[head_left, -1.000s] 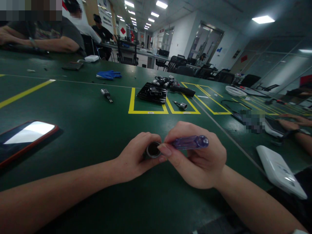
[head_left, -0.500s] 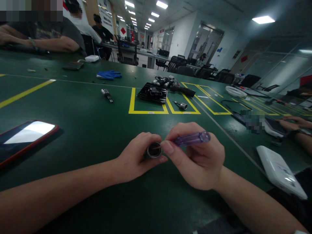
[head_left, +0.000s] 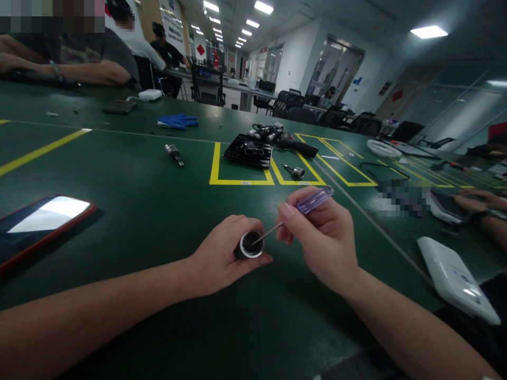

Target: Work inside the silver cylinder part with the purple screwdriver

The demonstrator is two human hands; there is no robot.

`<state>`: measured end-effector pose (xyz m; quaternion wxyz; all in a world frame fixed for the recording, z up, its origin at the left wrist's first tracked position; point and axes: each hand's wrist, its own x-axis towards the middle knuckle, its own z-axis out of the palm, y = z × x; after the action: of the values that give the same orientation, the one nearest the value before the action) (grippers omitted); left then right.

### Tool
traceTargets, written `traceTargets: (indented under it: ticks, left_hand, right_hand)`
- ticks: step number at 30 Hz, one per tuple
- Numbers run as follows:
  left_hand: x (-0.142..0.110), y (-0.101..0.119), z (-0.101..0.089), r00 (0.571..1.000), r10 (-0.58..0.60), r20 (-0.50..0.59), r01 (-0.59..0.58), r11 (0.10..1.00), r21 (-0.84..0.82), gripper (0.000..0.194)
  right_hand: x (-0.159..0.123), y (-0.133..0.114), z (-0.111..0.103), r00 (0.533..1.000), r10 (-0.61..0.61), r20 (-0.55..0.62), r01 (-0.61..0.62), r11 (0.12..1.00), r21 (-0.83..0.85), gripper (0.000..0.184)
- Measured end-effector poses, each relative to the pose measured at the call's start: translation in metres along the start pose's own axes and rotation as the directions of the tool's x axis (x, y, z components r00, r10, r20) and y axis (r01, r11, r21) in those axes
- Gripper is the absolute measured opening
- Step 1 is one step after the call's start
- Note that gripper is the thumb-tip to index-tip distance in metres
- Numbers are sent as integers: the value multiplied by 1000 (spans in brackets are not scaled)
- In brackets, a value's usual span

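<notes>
My left hand [head_left: 225, 248] is wrapped round a short dark metal tube [head_left: 241, 250], its round open end with a shiny rim facing me. A screwdriver [head_left: 315, 200] with a clear purple handle is pinched between the thumb and fingers of my right hand [head_left: 320, 237]. Its thin shaft slants down to the left, and the tip reaches into the tube's opening. What the tip touches inside is too dark to tell. Both hands are above the green table [head_left: 158, 332].
Yellow-taped boxes hold a black packet [head_left: 249, 151], dark metal parts [head_left: 267, 132] and a small silver-headed part [head_left: 293, 170]. A similar part [head_left: 173, 154] and a blue glove [head_left: 177, 121] lie left. A phone [head_left: 43, 227] and a white device [head_left: 455, 277] flank my arms. Other people sit around.
My right hand has drawn back up and to the right with the screwdriver, so more of its shaft shows outside the tube. My left hand has hardly moved.
</notes>
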<state>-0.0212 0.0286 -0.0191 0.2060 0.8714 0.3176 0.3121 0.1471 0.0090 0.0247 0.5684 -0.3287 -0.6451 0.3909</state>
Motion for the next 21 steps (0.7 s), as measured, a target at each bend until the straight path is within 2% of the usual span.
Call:
traceTargets:
  ticks: [5,12,14,19,21]
  left_hand:
    - [0,0,0,999,49,-17,-48,999,21,24]
    - [0,1,1,999,33,-21,-33,999,-2,23]
    - [0,3,1,1000,6,-19,-6,1000,-11,23]
    - [-1,3,1,999,-41,-8,41,999,-26,24]
    - [-1,2,1,999,-41,3,41,999,-22,25]
  right_hand:
    - [1,4,-2,1000,12,8,-13,989,148,7]
    - [1,7,-3,997,-45,-66,53,991,122,6]
    - [1,6,-4,995,-78,-66,84,993,83,6]
    - [-4,0,-7,987,-160,-20,153,970,-190,7]
    - [-5,-2,-7,985,-170,3,165,956,-241,7]
